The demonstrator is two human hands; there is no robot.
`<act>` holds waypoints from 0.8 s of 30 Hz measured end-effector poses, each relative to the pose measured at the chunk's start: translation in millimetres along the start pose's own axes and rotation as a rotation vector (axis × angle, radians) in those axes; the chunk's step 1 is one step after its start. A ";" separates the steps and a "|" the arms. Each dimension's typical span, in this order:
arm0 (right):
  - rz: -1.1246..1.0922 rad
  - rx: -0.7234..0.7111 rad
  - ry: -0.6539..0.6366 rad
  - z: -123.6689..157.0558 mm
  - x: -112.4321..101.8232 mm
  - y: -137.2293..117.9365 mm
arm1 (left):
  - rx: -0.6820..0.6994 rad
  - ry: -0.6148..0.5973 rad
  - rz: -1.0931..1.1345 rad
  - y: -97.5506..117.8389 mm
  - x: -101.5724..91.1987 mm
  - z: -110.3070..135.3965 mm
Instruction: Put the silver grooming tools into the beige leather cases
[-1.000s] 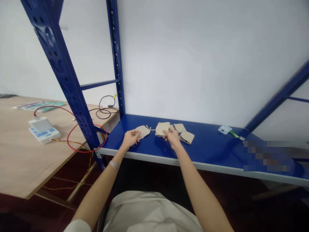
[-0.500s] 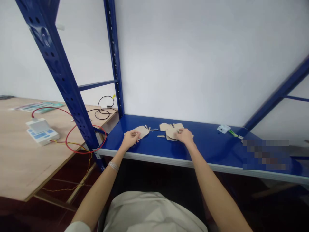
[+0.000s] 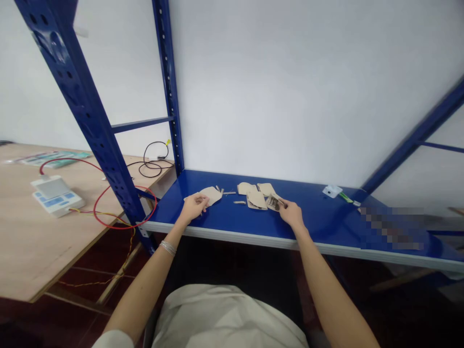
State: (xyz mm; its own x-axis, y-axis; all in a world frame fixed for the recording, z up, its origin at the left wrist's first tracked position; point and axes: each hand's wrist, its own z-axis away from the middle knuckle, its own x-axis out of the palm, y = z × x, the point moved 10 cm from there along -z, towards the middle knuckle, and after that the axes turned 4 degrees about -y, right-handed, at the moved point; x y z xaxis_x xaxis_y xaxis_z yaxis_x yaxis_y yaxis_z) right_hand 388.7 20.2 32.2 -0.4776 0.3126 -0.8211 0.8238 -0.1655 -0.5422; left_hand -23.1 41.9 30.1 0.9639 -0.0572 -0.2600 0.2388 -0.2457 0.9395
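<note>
Several small tan card pieces lie on a blue metal shelf [image 3: 319, 222]. My left hand [image 3: 193, 207] is closed on one tan piece [image 3: 212, 195] at the left of the group, pinching its near edge. My right hand [image 3: 291, 213] pinches a small tan piece [image 3: 273, 202] at the right of the group, fingers closed on it. Between my hands lie more tan pieces [image 3: 256, 198], and short thin metal bits [image 3: 239, 202] sit beside them on the shelf.
Blue perforated uprights [image 3: 87, 116] frame the shelf on the left. A wooden table [image 3: 32, 241] at left carries a white device [image 3: 52, 194], red wire [image 3: 108, 217] and a black cable [image 3: 152, 164]. A small white and green object [image 3: 332, 191] lies far right on the shelf.
My right hand has moved right, from the middle tan pieces to the rightmost one, which it now pinches. My left hand has stayed on its piece.
</note>
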 end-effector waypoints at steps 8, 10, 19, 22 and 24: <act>-0.535 0.250 0.220 13.2 -19.4 34.0 | -0.006 0.001 0.009 2.3 0.2 1.1; -0.660 0.257 0.197 15.3 -12.2 23.4 | -0.008 0.002 0.009 2.3 0.4 1.1; -0.927 0.000 0.090 41.1 17.6 -77.3 | -0.044 0.000 0.014 1.1 0.8 1.6; -0.995 -0.035 0.026 46.0 28.2 -93.3 | -0.041 -0.001 0.010 1.9 1.3 1.4; -0.997 -0.050 -0.003 46.2 32.9 -98.3 | -0.038 -0.005 0.005 2.2 2.1 1.2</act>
State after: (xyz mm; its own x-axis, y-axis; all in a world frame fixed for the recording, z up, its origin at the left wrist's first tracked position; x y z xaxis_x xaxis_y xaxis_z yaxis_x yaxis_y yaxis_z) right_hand 278.0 3.5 50.3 -0.9584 0.2854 0.0048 0.0579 0.2106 -0.9759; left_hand -20.8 40.1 31.3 0.9646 -0.0632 -0.2562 0.2383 -0.2080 0.9486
